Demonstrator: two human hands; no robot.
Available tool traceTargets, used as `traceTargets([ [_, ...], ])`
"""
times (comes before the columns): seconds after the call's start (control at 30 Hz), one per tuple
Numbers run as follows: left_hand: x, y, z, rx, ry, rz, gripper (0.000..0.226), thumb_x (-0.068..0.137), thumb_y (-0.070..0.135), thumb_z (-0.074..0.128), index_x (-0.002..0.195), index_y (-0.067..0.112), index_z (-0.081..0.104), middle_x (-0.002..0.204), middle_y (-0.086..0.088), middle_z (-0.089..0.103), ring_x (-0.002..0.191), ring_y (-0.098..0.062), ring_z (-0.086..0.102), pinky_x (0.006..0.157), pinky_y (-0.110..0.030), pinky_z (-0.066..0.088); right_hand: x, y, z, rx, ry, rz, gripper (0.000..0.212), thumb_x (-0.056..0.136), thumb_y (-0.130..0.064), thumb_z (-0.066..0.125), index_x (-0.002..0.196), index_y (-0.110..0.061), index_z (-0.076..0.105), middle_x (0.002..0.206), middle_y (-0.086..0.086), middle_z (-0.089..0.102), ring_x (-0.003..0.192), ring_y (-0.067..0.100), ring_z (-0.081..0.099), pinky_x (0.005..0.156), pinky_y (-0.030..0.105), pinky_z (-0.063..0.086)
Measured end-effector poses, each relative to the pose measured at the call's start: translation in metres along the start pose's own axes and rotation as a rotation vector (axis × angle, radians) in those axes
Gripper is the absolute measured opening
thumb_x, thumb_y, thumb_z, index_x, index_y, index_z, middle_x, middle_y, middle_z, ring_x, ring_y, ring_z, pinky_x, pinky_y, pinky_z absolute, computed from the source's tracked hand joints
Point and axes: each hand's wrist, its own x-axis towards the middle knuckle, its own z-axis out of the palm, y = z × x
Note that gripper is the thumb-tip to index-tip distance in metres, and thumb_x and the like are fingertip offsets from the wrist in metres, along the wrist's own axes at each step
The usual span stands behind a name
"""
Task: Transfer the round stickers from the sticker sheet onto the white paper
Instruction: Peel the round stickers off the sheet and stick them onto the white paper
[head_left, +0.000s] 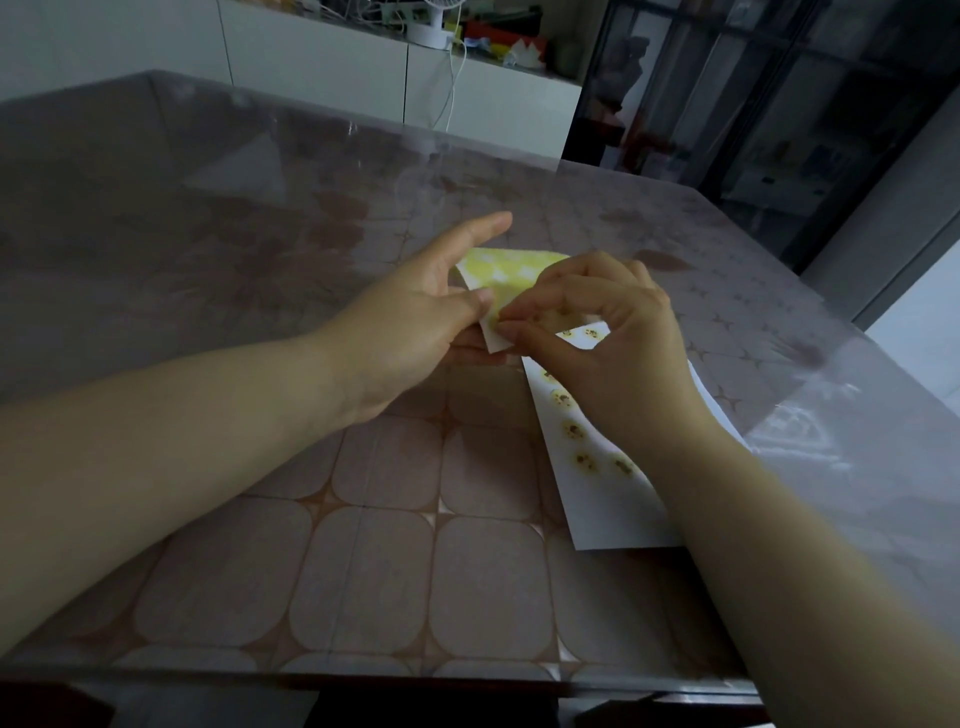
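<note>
Left hand grips the yellow checked sheet; right hand pinches its edge. Speckled round stickers dot the paper.

The left hand holds a yellow sticker sheet above the tiled-pattern table, thumb on top and fingers beneath. The right hand pinches at the sheet's near corner with thumb and forefinger. Under the right wrist lies the white paper, which bears several round stickers. A small white fan stands on the far cabinet.
</note>
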Motion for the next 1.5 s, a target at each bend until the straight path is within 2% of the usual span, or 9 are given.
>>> traceTargets([
  [0.2, -0.001, -0.002, -0.002, 0.033, -0.019, -0.026, 0.054, 0.098, 0.004, 0.044, 0.12, 0.054, 0.043, 0.102, -0.008, 0.073, 0.091, -0.016, 0.07, 0.099, -0.04, 0.048, 0.005, -0.02, -0.022, 0.281, -0.161, 0.256, 0.012, 0.074, -0.026, 0.075, 0.07, -0.035, 0.068, 0.083, -0.011, 0.059, 0.076, 0.002, 0.051, 0.069, 0.007, 0.039],
  [0.27, 0.0, -0.002, -0.003, 0.053, 0.005, -0.013, 0.055, 0.098, 0.004, 0.042, 0.122, 0.054, 0.042, 0.099, -0.006, 0.073, 0.092, -0.015, 0.07, 0.098, -0.037, 0.048, 0.008, -0.021, -0.045, 0.256, -0.307, 0.37, 0.008, 0.071, -0.038, 0.073, 0.071, -0.031, 0.071, 0.08, -0.009, 0.067, 0.067, 0.017, 0.054, 0.062, 0.017, 0.046],
  [0.37, 0.001, -0.003, -0.005, 0.033, 0.028, -0.003, 0.055, 0.099, 0.003, 0.04, 0.133, 0.046, 0.038, 0.092, -0.005, 0.07, 0.085, -0.012, 0.069, 0.087, -0.032, 0.053, -0.001, -0.018, -0.075, 0.102, -0.601, 0.483, 0.036, 0.051, -0.061, 0.066, 0.078, -0.037, 0.072, 0.087, -0.01, 0.071, 0.089, 0.026, 0.065, 0.09, 0.042, 0.05],
  [0.47, 0.002, -0.003, -0.004, 0.03, 0.022, -0.018, 0.055, 0.099, 0.003, 0.04, 0.131, 0.047, 0.038, 0.098, -0.006, 0.069, 0.095, -0.019, 0.069, 0.097, -0.04, 0.049, -0.024, -0.018, -0.081, 0.047, -0.697, 0.574, 0.024, 0.055, -0.056, 0.068, 0.072, -0.039, 0.071, 0.063, -0.02, 0.062, 0.058, 0.003, 0.054, 0.063, 0.015, 0.047],
  [0.83, 0.0, 0.0, -0.004, 0.017, 0.016, -0.027, 0.056, 0.099, 0.002, 0.037, 0.139, 0.041, 0.034, 0.107, -0.01, 0.069, 0.1, -0.019, 0.069, 0.096, -0.037, 0.049, -0.047, -0.022, -0.061, 0.059, -0.562, 0.687, 0.009, 0.071, -0.028, 0.077, 0.063, -0.029, 0.072, 0.066, -0.016, 0.054, 0.052, -0.012, 0.047, 0.038, 0.004, 0.034],
  [1.07, -0.002, 0.001, -0.003, 0.037, -0.031, -0.039, 0.055, 0.099, 0.003, 0.037, 0.13, 0.048, 0.037, 0.103, 0.001, 0.071, 0.102, -0.016, 0.068, 0.104, -0.044, 0.043, -0.041, -0.015, -0.057, -0.081, -0.553, 0.643, 0.039, 0.06, -0.034, 0.083, 0.088, -0.03, 0.056, 0.081, -0.01, 0.047, 0.065, 0.006, 0.042, 0.057, 0.018, 0.036],
  [1.27, -0.004, 0.001, -0.002, 0.034, -0.068, -0.025, 0.056, 0.099, 0.0, 0.037, 0.127, 0.049, 0.038, 0.1, 0.003, 0.073, 0.101, -0.014, 0.068, 0.103, -0.041, 0.044, -0.015, -0.014, -0.064, -0.016, -0.371, 0.466, 0.02, 0.069, -0.044, 0.071, 0.076, -0.032, 0.057, 0.065, -0.016, 0.053, 0.051, -0.006, 0.045, 0.045, 0.007, 0.038],
  [1.4, -0.003, 0.002, -0.002, 0.008, -0.07, -0.02, 0.055, 0.098, -0.001, 0.037, 0.128, 0.045, 0.039, 0.095, 0.004, 0.072, 0.094, -0.013, 0.069, 0.094, -0.032, 0.048, 0.009, -0.008, -0.048, -0.09, -0.203, 0.242, 0.014, 0.075, -0.038, 0.071, 0.079, -0.036, 0.058, 0.088, -0.013, 0.054, 0.073, -0.01, 0.047, 0.065, 0.002, 0.036],
  [1.5, -0.003, 0.002, -0.002, -0.033, -0.09, -0.026, 0.053, 0.098, 0.001, 0.035, 0.13, 0.043, 0.042, 0.102, -0.01, 0.066, 0.088, -0.016, 0.069, 0.088, -0.033, 0.051, 0.004, 0.004, -0.023, -0.098, -0.129, 0.167, 0.021, 0.071, -0.039, 0.076, 0.087, -0.036, 0.064, 0.099, -0.009, 0.05, 0.099, 0.011, 0.047, 0.09, 0.025, 0.041],
])
